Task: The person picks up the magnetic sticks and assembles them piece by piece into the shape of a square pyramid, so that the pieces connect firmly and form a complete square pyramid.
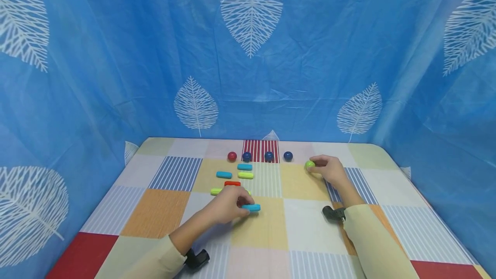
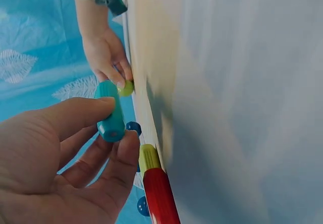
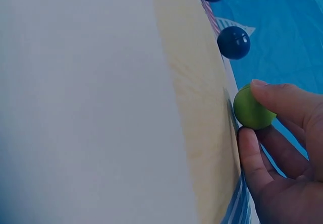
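Between thumb and fingertips, my left hand (image 1: 229,206) pinches a short, stubby turquoise rod (image 1: 252,207) (image 2: 110,113), held above the cloth in the left wrist view. A red rod (image 1: 232,183) and a yellow-green rod (image 1: 215,191) lie just beyond this hand, which partly covers them. At the right, my right hand (image 1: 330,171) holds a green ball (image 1: 309,164) (image 3: 252,108) by thumb and fingertips, low at the cloth. Whether the ball touches the cloth, I cannot tell.
Two more turquoise rods (image 1: 224,175) and another yellow-green rod (image 1: 246,175) lie mid-table. Behind them a red ball (image 1: 231,156) and three dark blue balls (image 1: 288,156) form a row. The patchwork cloth (image 1: 267,227) covers the table; a blue leaf-print curtain (image 1: 294,76) surrounds it.
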{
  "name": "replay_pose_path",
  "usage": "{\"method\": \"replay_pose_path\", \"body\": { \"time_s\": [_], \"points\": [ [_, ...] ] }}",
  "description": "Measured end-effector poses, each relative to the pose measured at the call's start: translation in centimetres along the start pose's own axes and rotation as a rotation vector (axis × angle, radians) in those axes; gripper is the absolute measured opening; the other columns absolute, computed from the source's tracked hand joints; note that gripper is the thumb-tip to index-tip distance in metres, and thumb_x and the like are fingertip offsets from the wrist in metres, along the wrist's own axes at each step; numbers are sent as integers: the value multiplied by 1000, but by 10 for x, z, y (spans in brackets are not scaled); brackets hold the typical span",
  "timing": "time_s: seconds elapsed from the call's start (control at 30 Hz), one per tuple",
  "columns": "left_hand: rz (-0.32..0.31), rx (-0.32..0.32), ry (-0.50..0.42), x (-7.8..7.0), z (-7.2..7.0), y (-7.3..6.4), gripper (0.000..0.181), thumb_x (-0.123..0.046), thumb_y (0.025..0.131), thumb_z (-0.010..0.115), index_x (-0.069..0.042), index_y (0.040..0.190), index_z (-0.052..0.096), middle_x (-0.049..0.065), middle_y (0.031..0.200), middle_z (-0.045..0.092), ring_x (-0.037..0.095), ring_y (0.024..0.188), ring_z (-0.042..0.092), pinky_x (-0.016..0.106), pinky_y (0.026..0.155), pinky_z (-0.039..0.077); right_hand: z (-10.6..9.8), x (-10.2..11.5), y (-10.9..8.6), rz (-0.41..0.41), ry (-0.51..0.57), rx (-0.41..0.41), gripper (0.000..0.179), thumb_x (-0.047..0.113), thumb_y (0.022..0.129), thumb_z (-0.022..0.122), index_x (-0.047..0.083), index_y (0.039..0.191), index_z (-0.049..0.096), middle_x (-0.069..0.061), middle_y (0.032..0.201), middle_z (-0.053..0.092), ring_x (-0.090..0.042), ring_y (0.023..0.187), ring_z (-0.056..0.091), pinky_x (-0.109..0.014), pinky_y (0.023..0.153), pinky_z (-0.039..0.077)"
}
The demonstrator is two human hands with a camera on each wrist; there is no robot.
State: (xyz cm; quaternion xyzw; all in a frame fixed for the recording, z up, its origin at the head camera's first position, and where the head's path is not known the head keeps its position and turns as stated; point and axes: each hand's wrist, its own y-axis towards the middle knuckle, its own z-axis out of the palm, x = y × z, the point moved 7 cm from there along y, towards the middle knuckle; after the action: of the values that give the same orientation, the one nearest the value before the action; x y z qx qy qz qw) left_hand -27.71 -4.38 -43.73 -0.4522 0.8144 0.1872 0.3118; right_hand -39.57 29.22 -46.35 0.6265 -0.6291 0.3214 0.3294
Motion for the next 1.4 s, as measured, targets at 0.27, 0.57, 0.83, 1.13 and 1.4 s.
{"method": "replay_pose_path", "body": {
  "time_s": [0.27, 0.57, 0.83, 1.13, 1.4],
  "points": [
    [18, -50, -19, -1, -1, 23, 17, -10, 86, 82, -14, 102, 81, -8, 93, 75, 7, 82, 61, 23, 79, 55, 6, 8, -13, -28, -61, 50, 49, 24, 87, 83, 3, 128, 69, -20, 125, 72, -36, 117, 66, -48, 100, 54],
    [-32, -73, -70, -1, 9, 43, 19, -13, 87, 82, -17, 106, 80, -9, 96, 72, 9, 87, 62, 25, 84, 57, 14, 23, -33, -94, -60, 128, 46, 21, 84, 85, 3, 124, 72, -19, 121, 73, -30, 106, 71, -29, 82, 58],
    [-48, -49, -73, -13, 19, 57, 16, -13, 87, 82, -17, 102, 80, -8, 97, 74, 8, 87, 62, 28, 88, 58, 23, 29, -51, -98, -44, 186, 41, 18, 80, 88, 4, 117, 75, -12, 109, 76, -17, 94, 68, -26, 79, 56],
    [-74, -19, -72, -21, 33, 74, 16, -11, 85, 83, -16, 100, 82, -8, 90, 75, 7, 80, 61, 22, 78, 55, 30, 34, -72, -123, 10, 283, 40, 14, 80, 87, 1, 115, 74, -14, 110, 75, -20, 98, 71, -23, 79, 57],
    [-53, 6, -55, -31, 43, 81, 13, -8, 83, 85, -13, 95, 82, -7, 85, 74, 6, 76, 60, 20, 73, 53, 33, 38, -88, -175, 15, 340, 38, 14, 82, 86, -1, 115, 74, -15, 109, 76, -19, 94, 70, -22, 77, 57]
  ]
}}
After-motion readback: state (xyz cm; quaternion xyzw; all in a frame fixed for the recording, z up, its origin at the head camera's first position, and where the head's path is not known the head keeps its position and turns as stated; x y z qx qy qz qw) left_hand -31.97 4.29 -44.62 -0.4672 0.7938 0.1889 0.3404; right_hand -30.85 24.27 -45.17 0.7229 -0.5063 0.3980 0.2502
